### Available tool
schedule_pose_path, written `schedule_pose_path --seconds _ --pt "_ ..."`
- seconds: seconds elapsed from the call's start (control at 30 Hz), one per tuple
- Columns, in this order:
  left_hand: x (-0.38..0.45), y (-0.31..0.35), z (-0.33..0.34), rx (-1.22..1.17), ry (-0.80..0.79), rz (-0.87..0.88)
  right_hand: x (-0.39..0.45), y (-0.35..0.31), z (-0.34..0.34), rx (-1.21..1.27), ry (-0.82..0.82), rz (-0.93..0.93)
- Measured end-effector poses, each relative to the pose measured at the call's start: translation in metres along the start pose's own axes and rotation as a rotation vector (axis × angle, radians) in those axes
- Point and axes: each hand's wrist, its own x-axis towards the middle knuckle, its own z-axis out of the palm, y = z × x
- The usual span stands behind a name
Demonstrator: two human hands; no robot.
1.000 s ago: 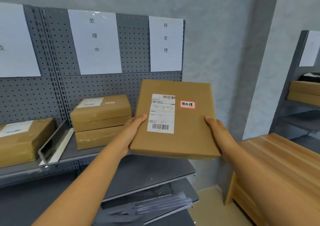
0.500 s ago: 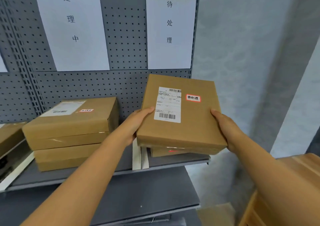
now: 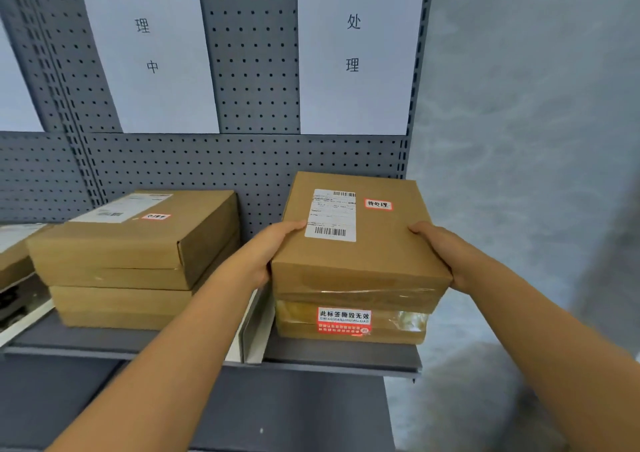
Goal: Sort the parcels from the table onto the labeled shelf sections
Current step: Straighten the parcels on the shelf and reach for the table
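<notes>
Now both hands clamp the cardboard parcel by its sides, left hand and right hand, each grip curled on an edge. I see it atop the taped parcel on the shelf, under the 待处理 sign.

— What sort of place is this?

— A parcel sorting or storage room. A grey metal shelf with a pegboard back fills the left and centre of the frame.

— What else shows it?

— White paper signs with Chinese characters mark its sections at the top, and brown cardboard parcels with barcode shipping labels are stacked at lower centre. Bare grey wall at right.
</notes>
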Motion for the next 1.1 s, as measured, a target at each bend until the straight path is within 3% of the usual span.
schedule_pose_path --seconds 0.47,0.63,0.93,1.0,1.1 --pt "0.036 0.003 -0.004 -0.011 0.063 -0.145 0.038 0.003 -0.006 0.003 -0.063 0.119" --pt "0.038 0.001 -0.007 0.069 0.087 -0.116 0.04 0.001 -0.005 -0.127 -0.026 0.106" --pt "0.032 0.009 -0.003 0.204 0.206 -0.06 0.035 0.0 -0.005 -0.053 -0.115 0.107" --pt "0.032 0.01 -0.006 0.359 0.288 0.026 0.032 -0.005 -0.001 -0.209 -0.075 0.046" --pt "0.021 0.013 -0.01 0.554 0.429 0.213 0.031 -0.021 0.008 -0.459 0.098 -0.212"
